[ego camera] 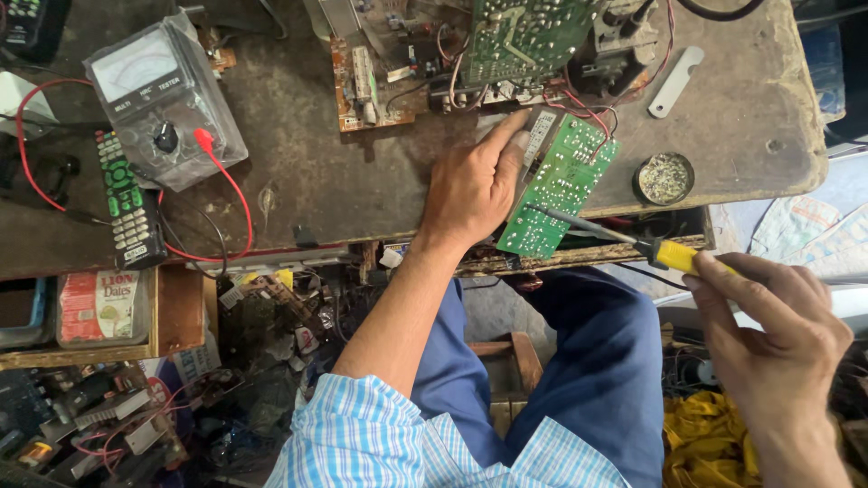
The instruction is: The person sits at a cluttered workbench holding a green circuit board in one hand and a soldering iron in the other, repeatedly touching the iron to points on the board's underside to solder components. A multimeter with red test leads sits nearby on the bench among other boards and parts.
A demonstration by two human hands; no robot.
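My left hand [472, 185] lies flat and open on the counter [307, 172], fingers stretched forward, with the fingertips and the side of the palm pressed against the near edge of the small green circuit board [559, 185]. I am not gripping it; the hand only pins it, so the board stays tilted with its solder side up and does not slide while I work on it. Red wires [586, 116] run from the board's far end to the bigger boards [520, 41] just beyond my fingertips, so it cannot lie far from them.

My right hand [778, 339] is closed around the yellow handle of a soldering iron [633, 242], thumb and fingers wrapped over it like a pen grip held low. The thin metal shaft reaches leftward from this hand, and its tip rests on the lower part of the green board, close beside my left palm. Holding it that far back keeps my fingers off the hot end, I judge.

Just ahead of the right hand, past the board, sits a small round tin [665, 177] within easy reach of the tip. Well to the left of my left hand are the analogue multimeter [163, 95] with its red lead and a remote control [127, 203].
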